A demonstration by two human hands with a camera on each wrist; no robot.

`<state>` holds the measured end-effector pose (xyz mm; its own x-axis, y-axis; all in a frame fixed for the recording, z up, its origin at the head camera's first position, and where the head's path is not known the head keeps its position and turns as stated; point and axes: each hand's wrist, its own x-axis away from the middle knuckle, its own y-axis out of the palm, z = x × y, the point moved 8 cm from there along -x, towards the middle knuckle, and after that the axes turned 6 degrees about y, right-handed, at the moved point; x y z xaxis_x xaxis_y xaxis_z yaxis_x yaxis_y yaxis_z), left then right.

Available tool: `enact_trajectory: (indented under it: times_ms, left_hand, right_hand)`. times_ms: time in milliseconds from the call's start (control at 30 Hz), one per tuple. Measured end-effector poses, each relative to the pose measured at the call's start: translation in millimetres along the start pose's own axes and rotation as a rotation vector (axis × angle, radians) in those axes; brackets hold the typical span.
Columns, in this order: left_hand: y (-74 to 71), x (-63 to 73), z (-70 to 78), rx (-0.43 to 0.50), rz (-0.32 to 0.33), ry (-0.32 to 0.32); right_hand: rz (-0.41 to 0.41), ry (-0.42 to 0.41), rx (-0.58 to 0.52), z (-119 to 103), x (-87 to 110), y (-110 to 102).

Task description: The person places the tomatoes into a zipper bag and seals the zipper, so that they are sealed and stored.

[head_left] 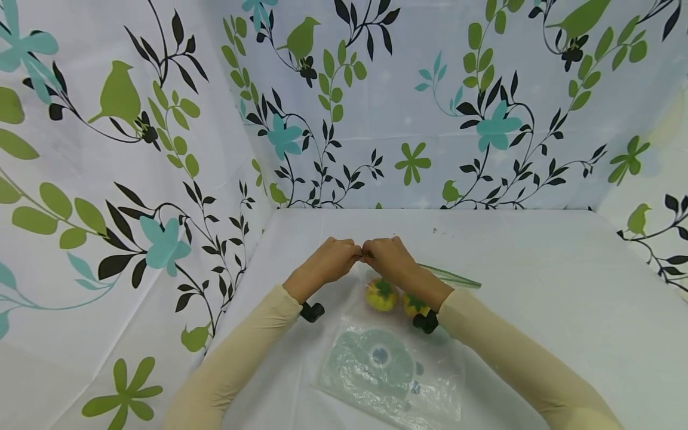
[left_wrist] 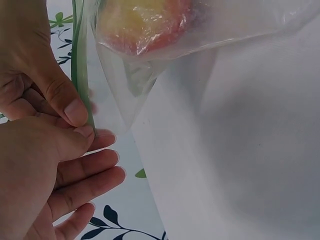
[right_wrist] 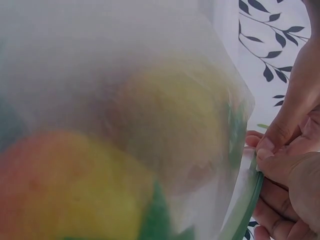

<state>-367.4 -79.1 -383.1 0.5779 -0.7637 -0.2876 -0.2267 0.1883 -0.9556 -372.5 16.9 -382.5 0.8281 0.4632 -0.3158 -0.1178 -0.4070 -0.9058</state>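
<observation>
A clear plastic zip bag [head_left: 344,364] lies toward me on the white table, its green zip strip [head_left: 454,277] at the far end. Two yellow-and-red round fruits with green leafy tops are inside: one fruit [head_left: 381,295] between my forearms, another fruit [head_left: 414,306] partly behind my right wrist. My left hand [head_left: 334,258] and right hand [head_left: 388,258] meet at the strip's left end. In the left wrist view, my left hand [left_wrist: 35,180] pinches the strip between thumb and forefinger. In the right wrist view, my right hand [right_wrist: 305,182] pinches it close beside.
The white table [head_left: 559,310] stretches to the right and back. Cloth printed with birds, leaves and flowers [head_left: 344,119] hangs at the back and both sides. A dark wrist camera [head_left: 312,312] sits under my left wrist, and another camera [head_left: 426,322] under my right.
</observation>
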Motion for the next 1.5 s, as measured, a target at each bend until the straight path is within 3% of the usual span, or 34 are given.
enact_trajectory:
  times_ms: [433, 733, 967, 1500]
  left_hand:
    - [3.1, -1.7, -3.9, -0.021, -0.015, -0.001]
    - [7.4, -0.5, -9.2, 0.083, -0.084, -0.101]
    - [8.3, 0.3, -12.1, 0.086, -0.063, -0.095]
    - [7.9, -0.5, -13.8, 0.097, -0.083, -0.097]
  right_hand:
    - [0.024, -0.041, -0.033, -4, 1.9, -4]
    - [-0.022, -0.012, -0.061, 8, 4.0, -2]
    - [-0.049, 0.003, -0.092, 19, 9.8, -4]
    - [-0.126, 0.044, -0.107, 37, 26.2, -15]
